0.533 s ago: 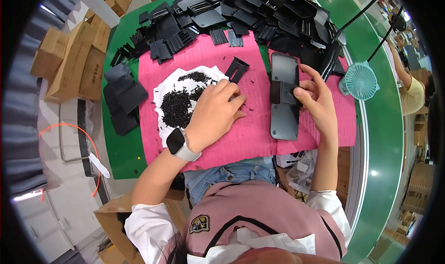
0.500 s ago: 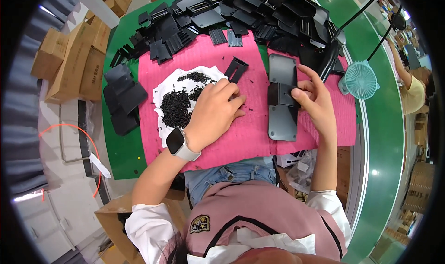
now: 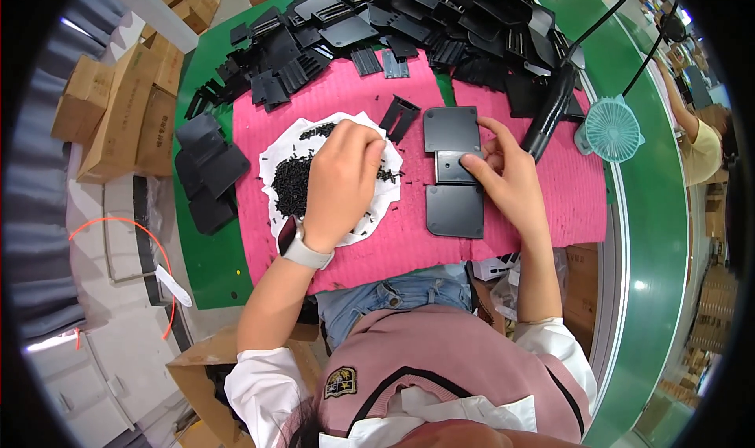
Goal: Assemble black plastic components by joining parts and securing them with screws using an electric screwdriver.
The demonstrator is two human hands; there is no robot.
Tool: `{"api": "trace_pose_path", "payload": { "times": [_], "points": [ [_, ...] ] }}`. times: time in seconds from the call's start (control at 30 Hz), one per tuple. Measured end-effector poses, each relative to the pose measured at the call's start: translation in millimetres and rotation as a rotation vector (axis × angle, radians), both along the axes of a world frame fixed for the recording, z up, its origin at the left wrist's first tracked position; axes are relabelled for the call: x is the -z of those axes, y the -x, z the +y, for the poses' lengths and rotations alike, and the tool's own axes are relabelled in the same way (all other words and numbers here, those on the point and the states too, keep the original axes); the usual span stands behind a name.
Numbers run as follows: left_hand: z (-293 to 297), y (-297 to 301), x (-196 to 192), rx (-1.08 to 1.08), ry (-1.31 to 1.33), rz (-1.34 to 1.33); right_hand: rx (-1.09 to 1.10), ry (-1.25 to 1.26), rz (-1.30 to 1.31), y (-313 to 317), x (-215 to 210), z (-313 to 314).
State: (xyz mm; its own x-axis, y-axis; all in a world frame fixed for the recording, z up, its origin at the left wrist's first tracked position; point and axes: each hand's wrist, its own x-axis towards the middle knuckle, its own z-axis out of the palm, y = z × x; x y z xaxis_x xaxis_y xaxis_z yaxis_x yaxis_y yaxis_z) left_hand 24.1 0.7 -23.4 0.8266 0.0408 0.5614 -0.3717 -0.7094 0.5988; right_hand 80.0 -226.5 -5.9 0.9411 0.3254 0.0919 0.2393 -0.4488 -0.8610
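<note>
My right hand point(image 3: 510, 176) grips a black plastic piece point(image 3: 454, 209) by its right side, with the thumb on its middle block. The piece has two flat rounded plates joined by a narrower block with a small hole. My left hand point(image 3: 344, 179) is over a heap of small black screws point(image 3: 291, 184) on a white cloth point(image 3: 271, 161). Its fingers are curled together, and whatever they hold is hidden. Just beyond, between the hands, a black slotted bracket point(image 3: 399, 119) lies on the pink foam sheet point(image 3: 370, 258).
Black plastic parts point(image 3: 350, 31) are piled along the far edge of the green table point(image 3: 206, 271). More black plates point(image 3: 208, 161) lie at left. A black cylindrical tool point(image 3: 550, 114) and a teal fan point(image 3: 612, 129) are at right. Cardboard boxes point(image 3: 118, 110) stand on the left.
The black plastic piece has shifted left and turned so its broad faces point up. My left hand has drawn back left over the screws, and its fingers have curled in.
</note>
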Motion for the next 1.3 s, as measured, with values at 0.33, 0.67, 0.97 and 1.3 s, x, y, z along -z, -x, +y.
{"api": "trace_pose_path", "payload": {
  "times": [0.33,0.67,0.97,1.3],
  "points": [
    [14,14,-12,0.284,1.361,0.629,0.63,0.79,-0.441,-57,-23,-45],
    [2,17,-11,0.294,1.18,0.718,0.194,-0.102,0.009,-93,1,-51],
    [-19,20,-17,0.37,1.099,0.705,-0.636,-1.317,0.066,-27,-75,26],
    [-13,22,-14,0.384,1.108,0.645,-0.734,-1.324,-0.025,-24,-63,37]
  ]
}}
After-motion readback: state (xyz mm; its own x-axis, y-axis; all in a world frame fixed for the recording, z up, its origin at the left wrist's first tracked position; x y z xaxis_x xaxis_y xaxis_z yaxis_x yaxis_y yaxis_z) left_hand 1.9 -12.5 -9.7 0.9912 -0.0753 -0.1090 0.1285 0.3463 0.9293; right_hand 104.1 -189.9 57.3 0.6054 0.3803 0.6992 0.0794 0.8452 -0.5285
